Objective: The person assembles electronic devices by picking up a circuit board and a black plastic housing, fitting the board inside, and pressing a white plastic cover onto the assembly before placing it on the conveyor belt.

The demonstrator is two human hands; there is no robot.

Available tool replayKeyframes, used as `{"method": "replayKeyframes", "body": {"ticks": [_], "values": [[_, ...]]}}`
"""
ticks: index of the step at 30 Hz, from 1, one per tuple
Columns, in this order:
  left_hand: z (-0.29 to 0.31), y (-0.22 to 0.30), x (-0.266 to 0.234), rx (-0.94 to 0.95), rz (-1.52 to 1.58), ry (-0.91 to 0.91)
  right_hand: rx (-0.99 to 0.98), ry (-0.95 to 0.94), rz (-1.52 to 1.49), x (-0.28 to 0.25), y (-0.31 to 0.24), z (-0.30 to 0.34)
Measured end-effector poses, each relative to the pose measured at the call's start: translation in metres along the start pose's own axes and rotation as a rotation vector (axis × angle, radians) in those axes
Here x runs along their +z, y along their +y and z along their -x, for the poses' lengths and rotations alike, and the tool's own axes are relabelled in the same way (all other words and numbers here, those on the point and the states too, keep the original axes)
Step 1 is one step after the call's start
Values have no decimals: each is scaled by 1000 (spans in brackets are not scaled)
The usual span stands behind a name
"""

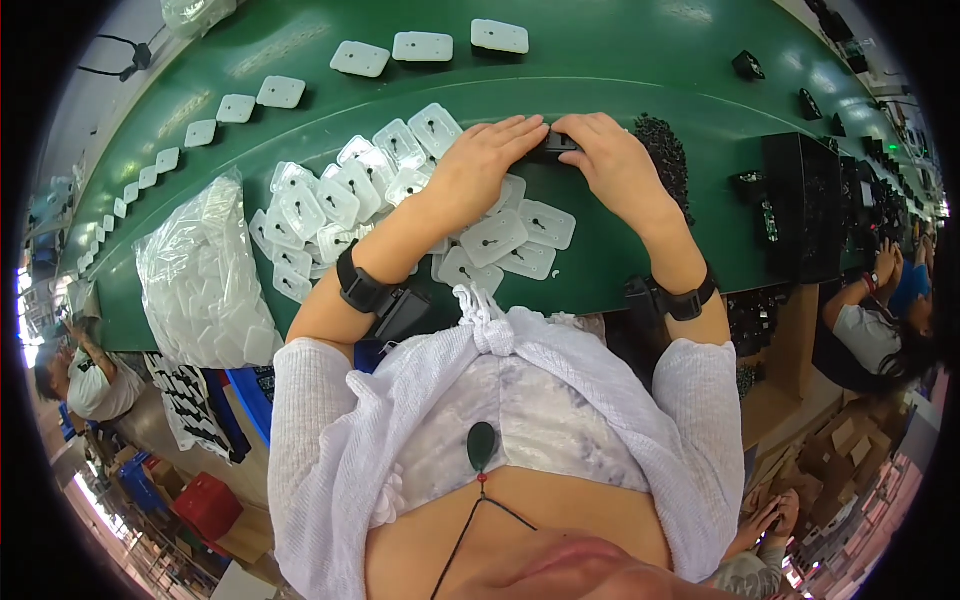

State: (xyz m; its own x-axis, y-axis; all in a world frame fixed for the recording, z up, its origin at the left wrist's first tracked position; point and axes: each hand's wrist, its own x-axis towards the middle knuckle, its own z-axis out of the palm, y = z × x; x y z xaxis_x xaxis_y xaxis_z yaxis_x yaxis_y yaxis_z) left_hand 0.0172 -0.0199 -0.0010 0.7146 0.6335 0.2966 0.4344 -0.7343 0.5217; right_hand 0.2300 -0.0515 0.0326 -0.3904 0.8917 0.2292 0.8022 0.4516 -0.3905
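At the middle of the green bench, a small black box-shaped part (560, 143) sits between my two hands. My left hand (487, 155) reaches over the white pile, its fingertips pressed to the part's left side. My right hand (612, 165) grips it from the right, with thumb and fingers bent around it. Under and beside my left forearm lies a heap of white rounded plastic covers (340, 203), each with a small dark mark in its middle. Close to the right of my right hand is a pile of tiny black pieces (662, 155).
A clear plastic bag (205, 270) full of white covers lies at the left. White-topped units (422, 47) stand in a row along the far strip. To the right are a black bin (800, 205) and scattered black parts (748, 66). Other people sit on both sides.
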Motion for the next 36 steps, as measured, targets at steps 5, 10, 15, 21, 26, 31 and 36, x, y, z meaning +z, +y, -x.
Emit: {"method": "replayKeyframes", "body": {"ticks": [5, 10, 15, 21, 26, 31, 36], "values": [[0, 2, -2, 5, -78, -37, 2, 48, 32, 8, -6, 3], [-3, 4, -5, 12, -174, -73, 65, 115, 132, 15, -12, 6], [-3, 9, -5, 7, -243, -105, -6, 153, 227, 20, -8, 7], [-1, 17, -2, 11, -373, -134, -12, 147, 169, 20, -1, 9], [-3, 20, -4, -11, -343, -134, 51, 185, 156, 24, -8, 9], [-7, 14, -10, 13, -280, -124, 101, 130, -15, 11, -7, 2], [-9, 4, -15, 21, -187, -115, 92, 23, -68, 2, 1, -2]]}}
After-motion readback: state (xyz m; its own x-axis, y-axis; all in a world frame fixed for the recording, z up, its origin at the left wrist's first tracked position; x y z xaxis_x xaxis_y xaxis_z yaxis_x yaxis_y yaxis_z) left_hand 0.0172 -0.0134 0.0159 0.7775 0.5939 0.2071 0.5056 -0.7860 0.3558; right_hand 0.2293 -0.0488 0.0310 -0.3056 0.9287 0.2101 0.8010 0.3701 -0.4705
